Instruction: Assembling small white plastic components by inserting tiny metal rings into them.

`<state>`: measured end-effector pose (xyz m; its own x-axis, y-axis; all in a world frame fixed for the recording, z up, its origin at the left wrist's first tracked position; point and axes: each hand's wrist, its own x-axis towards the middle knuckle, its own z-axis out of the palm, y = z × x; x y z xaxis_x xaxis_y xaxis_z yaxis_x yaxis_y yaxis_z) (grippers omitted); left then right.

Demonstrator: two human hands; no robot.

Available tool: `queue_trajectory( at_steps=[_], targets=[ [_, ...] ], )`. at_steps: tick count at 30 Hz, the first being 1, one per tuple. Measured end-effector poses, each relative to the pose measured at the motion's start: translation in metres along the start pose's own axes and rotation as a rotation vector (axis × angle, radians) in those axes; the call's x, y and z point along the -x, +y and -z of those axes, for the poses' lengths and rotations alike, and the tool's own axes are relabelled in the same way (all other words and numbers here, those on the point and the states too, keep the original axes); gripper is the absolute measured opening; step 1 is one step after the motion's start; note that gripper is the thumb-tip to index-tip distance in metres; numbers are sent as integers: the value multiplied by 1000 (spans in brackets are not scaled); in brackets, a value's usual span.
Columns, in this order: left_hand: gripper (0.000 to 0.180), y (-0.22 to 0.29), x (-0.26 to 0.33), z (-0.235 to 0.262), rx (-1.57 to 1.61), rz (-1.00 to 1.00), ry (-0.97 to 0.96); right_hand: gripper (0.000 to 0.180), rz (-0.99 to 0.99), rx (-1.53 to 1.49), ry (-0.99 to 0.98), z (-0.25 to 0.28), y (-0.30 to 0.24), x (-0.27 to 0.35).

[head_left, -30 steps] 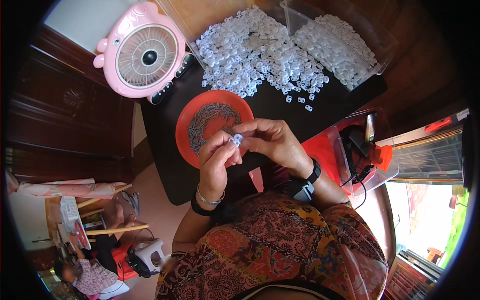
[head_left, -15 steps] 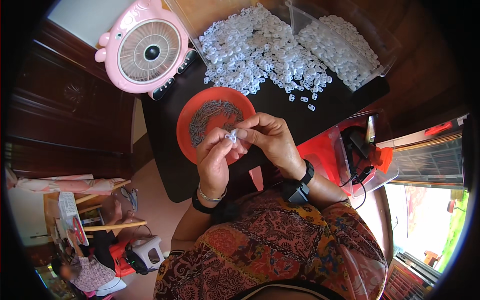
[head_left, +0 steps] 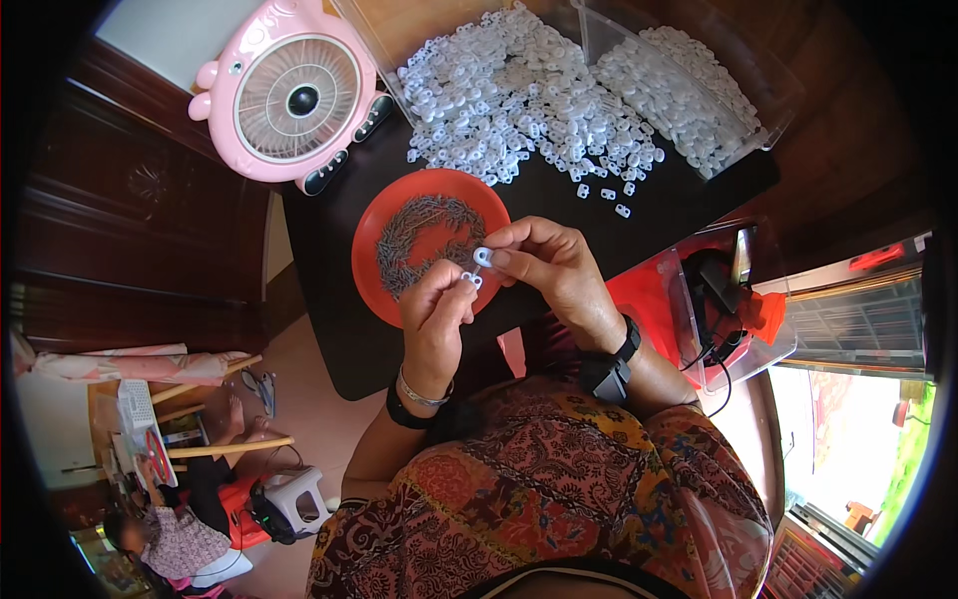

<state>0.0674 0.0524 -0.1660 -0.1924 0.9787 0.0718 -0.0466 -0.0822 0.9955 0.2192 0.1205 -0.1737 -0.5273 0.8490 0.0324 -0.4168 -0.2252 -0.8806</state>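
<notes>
Between the thumb and fingers of my left hand (head_left: 436,317) is a small white plastic piece with holes (head_left: 471,281). My right hand (head_left: 561,280) pinches another white piece (head_left: 483,257), rounded and with a hole in it, just above and to the right of the first. A thin dark line shows between the two pieces, too small to make out. Both hands are over the near right rim of a red-orange plate (head_left: 374,220). Grey metal screws or nails (head_left: 407,228) lie in a ring on that plate.
A heap of white plastic pieces (head_left: 509,85) covers the far side of the black table (head_left: 349,349). See-through bins (head_left: 773,110) hold more. A pink fan (head_left: 299,100) stands far left. Right of the table is a see-through box with cables (head_left: 714,299). A person (head_left: 185,539) sits lower left.
The two white pieces, close together among my fingers before, are now apart and easier to see. My right hand has shifted slightly right and up; my left hand has tilted a little.
</notes>
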Motion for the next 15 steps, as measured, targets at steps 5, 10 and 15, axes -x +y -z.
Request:
queue_trajectory(
  at_steps=[5, 10, 15],
  targets=[
    [19, -2, 1, 0, -33, -8, 5, 16, 16, 15, -14, 0, 3, 2],
    [21, -4, 3, -1, -66, -7, 9, 15, 93, 54, -7, -3, 7, 3],
    [20, -4, 3, -1, -50, -2, 18, 14, 132, 128, -4, -4, 9, 4]
  ],
)
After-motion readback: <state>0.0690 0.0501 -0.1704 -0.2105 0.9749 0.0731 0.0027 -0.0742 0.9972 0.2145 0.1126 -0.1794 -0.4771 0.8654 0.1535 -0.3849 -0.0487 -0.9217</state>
